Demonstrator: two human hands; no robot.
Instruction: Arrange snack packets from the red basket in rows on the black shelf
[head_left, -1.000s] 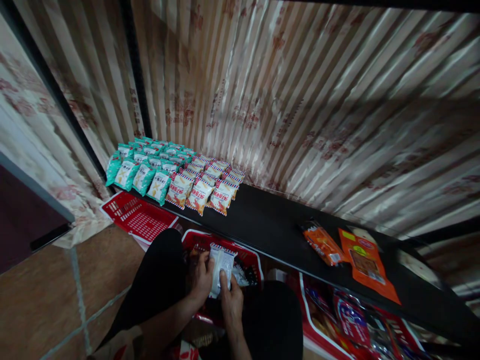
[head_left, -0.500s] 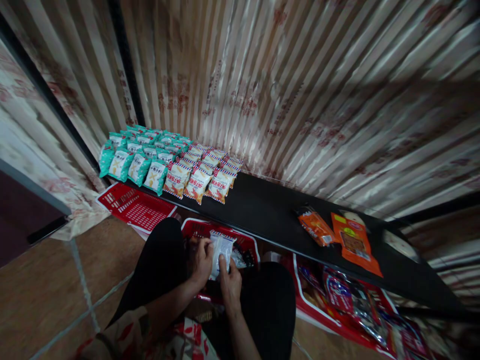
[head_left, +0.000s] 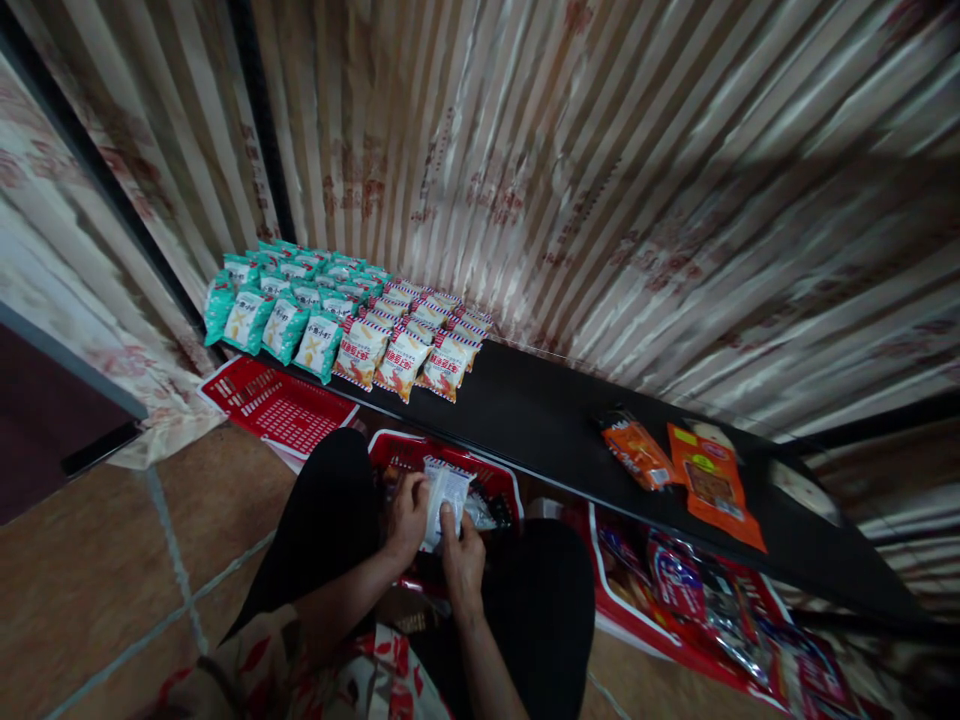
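A white snack bag is held between my two hands, over a red basket set between my knees. My left hand grips the bag's left edge with bent fingers. On its lower right side, my right hand presses it with the thumb on top; the other fingers are partly hidden. The bag's printing is too blurred to read. Beneath it, the basket contains dark and clear packages, partly covered by my hands.
A black shelf bears rows of teal snack bags and striped-edged snack bags at left, with orange packets at right. Another red basket lies at left; a third, full of packages, sits at right.
The camera view has shifted slightly. Both hands keep hold of the white bag in nearly the same place over the basket.
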